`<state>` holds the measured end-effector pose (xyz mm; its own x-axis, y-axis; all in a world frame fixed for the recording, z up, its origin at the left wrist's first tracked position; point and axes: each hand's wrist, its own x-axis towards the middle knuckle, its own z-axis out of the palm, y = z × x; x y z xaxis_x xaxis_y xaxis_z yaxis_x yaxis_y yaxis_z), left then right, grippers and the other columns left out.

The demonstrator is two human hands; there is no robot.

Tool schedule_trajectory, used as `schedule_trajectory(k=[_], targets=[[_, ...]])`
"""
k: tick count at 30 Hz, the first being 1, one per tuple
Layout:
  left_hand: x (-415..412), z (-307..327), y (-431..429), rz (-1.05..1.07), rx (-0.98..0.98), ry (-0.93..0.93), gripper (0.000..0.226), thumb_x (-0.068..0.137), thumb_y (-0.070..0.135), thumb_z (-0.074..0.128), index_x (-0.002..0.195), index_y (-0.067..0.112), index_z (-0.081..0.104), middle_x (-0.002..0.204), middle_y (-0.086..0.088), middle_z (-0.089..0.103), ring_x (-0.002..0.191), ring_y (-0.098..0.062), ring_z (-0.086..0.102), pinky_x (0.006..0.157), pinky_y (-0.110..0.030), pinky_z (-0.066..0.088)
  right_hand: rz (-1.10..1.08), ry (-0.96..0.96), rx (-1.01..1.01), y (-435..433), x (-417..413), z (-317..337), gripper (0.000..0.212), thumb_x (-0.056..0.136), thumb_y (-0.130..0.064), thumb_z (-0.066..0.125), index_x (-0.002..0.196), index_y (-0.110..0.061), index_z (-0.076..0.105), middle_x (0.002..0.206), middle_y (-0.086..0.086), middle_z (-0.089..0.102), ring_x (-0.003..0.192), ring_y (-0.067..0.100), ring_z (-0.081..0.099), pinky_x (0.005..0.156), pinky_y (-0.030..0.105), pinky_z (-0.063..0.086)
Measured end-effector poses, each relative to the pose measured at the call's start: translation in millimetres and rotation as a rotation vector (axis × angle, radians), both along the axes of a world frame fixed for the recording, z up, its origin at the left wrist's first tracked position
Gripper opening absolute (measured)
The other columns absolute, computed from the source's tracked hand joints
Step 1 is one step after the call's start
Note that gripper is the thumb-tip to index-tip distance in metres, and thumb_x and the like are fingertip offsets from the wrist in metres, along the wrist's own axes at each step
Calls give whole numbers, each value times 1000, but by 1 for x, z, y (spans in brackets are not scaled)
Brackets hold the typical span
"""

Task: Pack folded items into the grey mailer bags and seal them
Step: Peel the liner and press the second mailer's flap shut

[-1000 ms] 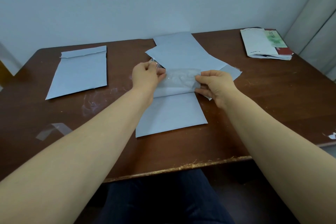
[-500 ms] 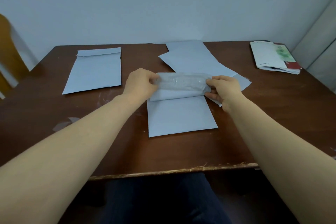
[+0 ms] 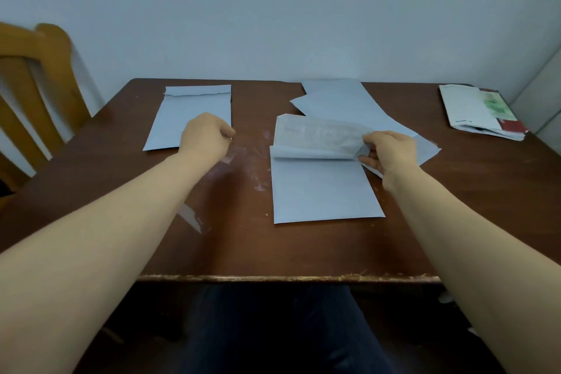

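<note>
A grey mailer bag (image 3: 321, 191) lies flat at the table's middle, its top flap (image 3: 318, 133) folded up with a shiny translucent strip along it. My right hand (image 3: 387, 150) pinches the flap's right end. Left of the bag, my left hand (image 3: 206, 136) hovers over the table with its fingers curled; I see nothing in it. A second grey mailer (image 3: 194, 112) with its flap folded lies flat at the back left, partly behind my left hand. More flat grey mailers (image 3: 343, 100) lie overlapped behind the middle bag.
A stack of printed papers (image 3: 479, 112) sits at the back right corner. Clear strips (image 3: 191, 218) lie on the brown table (image 3: 273, 252) near my left forearm. A wooden chair (image 3: 33, 76) stands at the left. The wall is close behind.
My left hand has let go of the flap's left end and moved left over the table. My right hand still holds the flap's right end. The view has swung to the left.
</note>
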<state>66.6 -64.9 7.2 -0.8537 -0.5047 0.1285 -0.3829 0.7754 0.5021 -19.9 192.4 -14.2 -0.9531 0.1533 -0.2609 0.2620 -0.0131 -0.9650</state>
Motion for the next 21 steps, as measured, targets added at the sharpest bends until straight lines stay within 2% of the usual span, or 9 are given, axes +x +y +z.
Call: schedule_trajectory(k=[3, 5, 6, 10, 12, 14, 16, 19, 21], targets=[[10, 5, -7, 30, 47, -81, 21, 86, 8, 54, 95, 11, 73, 98, -7, 68, 95, -28, 61, 82, -32, 49, -6, 7, 14, -3, 3, 0, 12, 85, -9, 60, 73, -13, 61, 82, 7, 54, 86, 24, 60, 77, 31, 58], [16, 9, -6, 49, 134, -113, 25, 87, 17, 47, 65, 10, 57, 69, -8, 54, 69, -28, 50, 62, -28, 40, -11, 16, 18, -3, 6, -1, 14, 84, -9, 59, 70, -12, 58, 85, 10, 52, 83, 24, 58, 75, 30, 58], [19, 10, -5, 65, 205, -117, 31, 88, 23, 42, 61, 10, 49, 69, -9, 54, 68, -29, 47, 62, -28, 36, -12, 24, 17, -3, 7, -1, 14, 83, -9, 58, 69, -11, 57, 85, 11, 51, 82, 24, 57, 74, 30, 58], [21, 13, -13, 161, 417, -97, 32, 89, 33, 28, 77, 14, 51, 101, -9, 66, 103, -32, 54, 100, -42, 37, 0, 37, 5, -2, 10, 0, 15, 82, -10, 58, 68, -11, 56, 84, 11, 50, 81, 24, 56, 75, 30, 58], [21, 11, -18, 176, 394, -83, 25, 91, 19, 34, 75, 11, 52, 105, -8, 64, 100, -30, 53, 94, -39, 38, 10, 40, 1, 1, 12, 0, 14, 82, -9, 58, 68, -10, 55, 85, 11, 49, 80, 24, 57, 72, 29, 59], [20, 9, -20, 137, 288, -73, 24, 90, 3, 45, 106, 7, 63, 119, -6, 62, 108, -29, 55, 92, -35, 42, 23, 49, -5, 4, 13, 0, 13, 82, -8, 58, 69, -10, 56, 86, 11, 49, 80, 24, 57, 68, 27, 60], [22, 10, -15, 112, 182, -34, 45, 87, -3, 52, 130, 10, 54, 132, -6, 58, 124, -27, 50, 106, -35, 38, 37, 56, -4, 7, 16, -1, 14, 83, -8, 59, 70, -11, 59, 83, 11, 50, 81, 22, 56, 71, 28, 59], [21, 18, 7, 68, 92, -18, 46, 83, 3, 54, 124, 22, 60, 128, -3, 60, 126, -23, 48, 118, -42, 18, 77, 67, -18, 14, 19, -2, 15, 84, -6, 59, 70, -12, 62, 81, 7, 53, 84, 21, 56, 80, 32, 57], [18, 16, 24, -17, 183, 18, 42, 80, 8, 57, 118, 23, 64, 126, -1, 61, 119, -21, 53, 110, -42, 34, 99, 69, -31, 19, 20, -4, 14, 83, -6, 61, 71, -14, 63, 85, 5, 57, 89, 21, 58, 80, 32, 56]])
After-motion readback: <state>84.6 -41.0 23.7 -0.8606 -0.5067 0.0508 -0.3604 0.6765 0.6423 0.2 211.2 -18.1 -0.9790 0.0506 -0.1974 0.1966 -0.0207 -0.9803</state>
